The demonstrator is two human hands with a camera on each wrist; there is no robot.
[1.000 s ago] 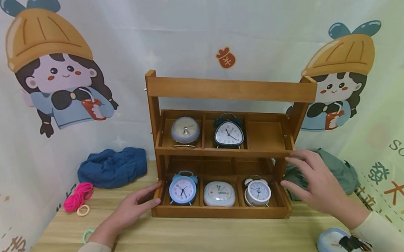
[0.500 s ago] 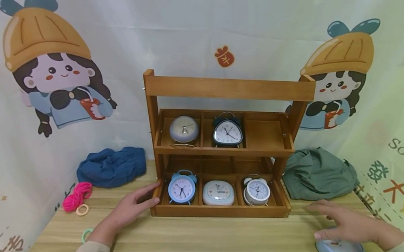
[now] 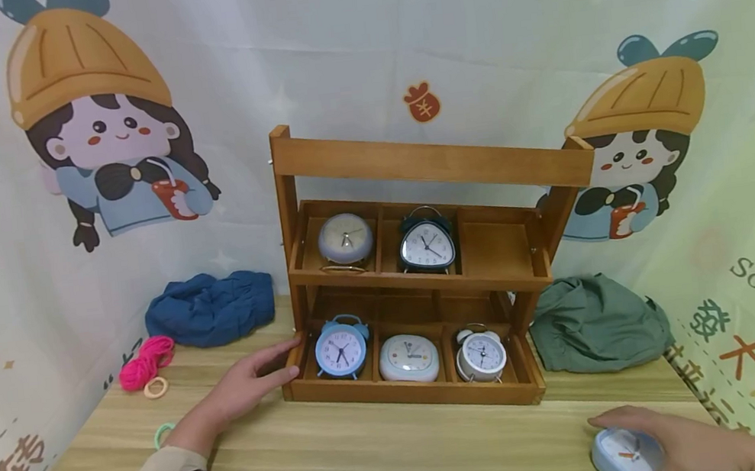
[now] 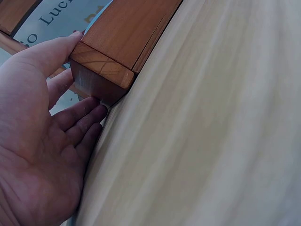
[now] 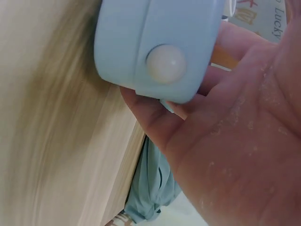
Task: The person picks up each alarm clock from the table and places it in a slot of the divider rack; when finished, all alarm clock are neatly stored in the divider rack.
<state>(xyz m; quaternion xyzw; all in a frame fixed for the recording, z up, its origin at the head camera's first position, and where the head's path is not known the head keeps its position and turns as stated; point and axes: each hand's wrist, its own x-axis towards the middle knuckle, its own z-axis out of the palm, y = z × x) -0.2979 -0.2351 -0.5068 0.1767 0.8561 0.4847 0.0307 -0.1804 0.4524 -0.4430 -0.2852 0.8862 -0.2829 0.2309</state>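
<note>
A two-tier wooden rack (image 3: 422,393) stands at the back of the table. Its upper tier holds a grey round clock (image 3: 346,239) and a black clock (image 3: 426,246); the right compartment (image 3: 496,250) holds nothing. Below stand a blue twin-bell clock (image 3: 339,349), a white rounded clock (image 3: 409,357) and a white twin-bell clock (image 3: 481,355). My left hand (image 3: 274,369) rests with straight fingers against the rack's lower left corner (image 4: 101,70). At the front right, my right hand (image 3: 654,433) grips a pale blue clock (image 3: 623,457); its fingers (image 5: 155,117) wrap behind the clock's body (image 5: 155,42).
A blue cloth (image 3: 209,311) lies left of the rack and a green cloth (image 3: 597,324) right of it. Pink yarn (image 3: 145,362), a beige ring (image 3: 155,387) and a green ring (image 3: 161,436) sit near the left edge. Printed curtains close in the table on three sides.
My right hand left the rack's right side, dropped to the front right of the table and closed round the pale blue clock. The left hand stayed put.
</note>
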